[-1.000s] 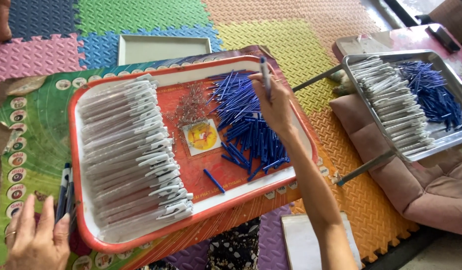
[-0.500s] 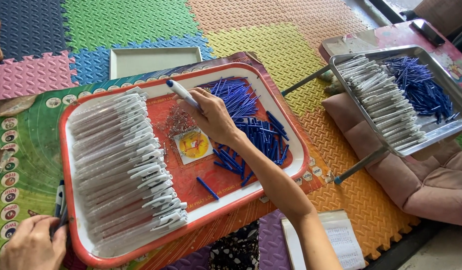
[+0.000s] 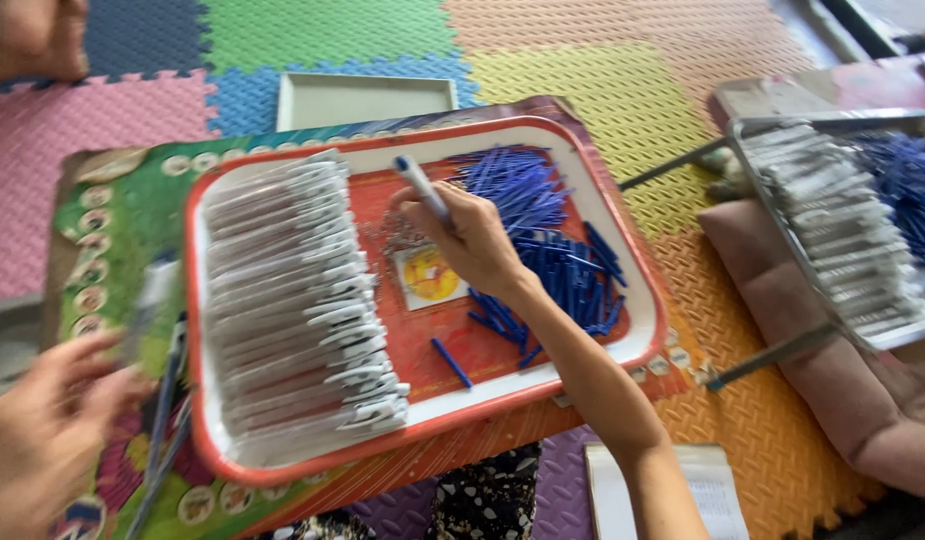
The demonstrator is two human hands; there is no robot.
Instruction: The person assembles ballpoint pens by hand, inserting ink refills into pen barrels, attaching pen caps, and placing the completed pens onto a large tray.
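Since half a second ago our right hand (image 3: 473,240) has drifted toward the middle of the red tray (image 3: 623,215), over the small pile of springs (image 3: 388,232) beside the yellow round sticker (image 3: 428,277), and the white pen barrel (image 3: 423,187) it carries now tilts up toward the tray's far edge. Our fingers are closed around that barrel, its blue tip uppermost. Our left hand (image 3: 38,430) has come up at the near left corner of the low table, fingers loosely spread, close to a few blue and clear pen parts (image 3: 168,400) lying on the green patterned mat (image 3: 118,225); it is blurred, so we cannot tell whether it grips anything.

The stack of white barrels (image 3: 293,300) fills the tray's left side, the blue refills (image 3: 543,240) its right side. To do this step well, we judge we should keep the barrel steady between thumb and forefinger, lower the free fingers straight onto the springs, and pinch only one, without raking the refills beside them.
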